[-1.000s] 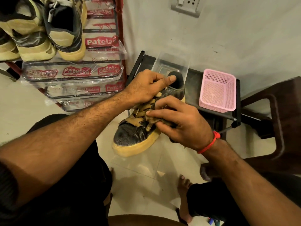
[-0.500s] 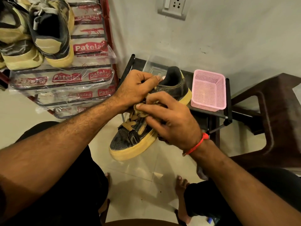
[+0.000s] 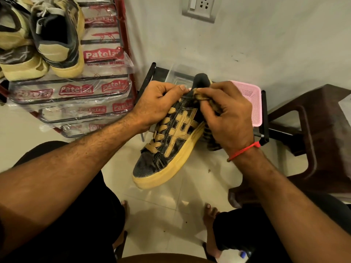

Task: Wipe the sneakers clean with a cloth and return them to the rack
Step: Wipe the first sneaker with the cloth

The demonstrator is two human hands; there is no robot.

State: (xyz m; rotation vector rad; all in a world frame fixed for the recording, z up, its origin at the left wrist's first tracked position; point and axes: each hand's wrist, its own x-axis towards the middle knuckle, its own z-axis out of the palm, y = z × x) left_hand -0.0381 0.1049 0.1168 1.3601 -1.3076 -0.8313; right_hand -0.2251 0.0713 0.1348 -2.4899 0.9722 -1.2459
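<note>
A black sneaker (image 3: 167, 152) with tan laces, tan side stripes and a thick yellow sole hangs in the air over the floor, toe toward me. My left hand (image 3: 157, 105) grips it at the tongue and laces. My right hand (image 3: 228, 118) holds a dark striped cloth (image 3: 207, 99) bunched against the shoe's collar near the heel; the cloth's tail hangs below my palm. The shoe rack (image 3: 76, 99) with red posts and plastic-wrapped shelves stands at the left, with other sneakers (image 3: 55, 40) on its top shelf.
A low black stand (image 3: 265, 118) against the wall carries a pink mesh basket (image 3: 250, 103) and a clear plastic box (image 3: 176, 76). A brown plastic chair (image 3: 322, 133) stands at the right. My bare feet rest on the tiled floor (image 3: 171, 205). A wall socket (image 3: 199, 6) is above.
The sneaker has rolled so its striped side faces up. My right hand with the cloth moved from the laces up to the collar near the heel.
</note>
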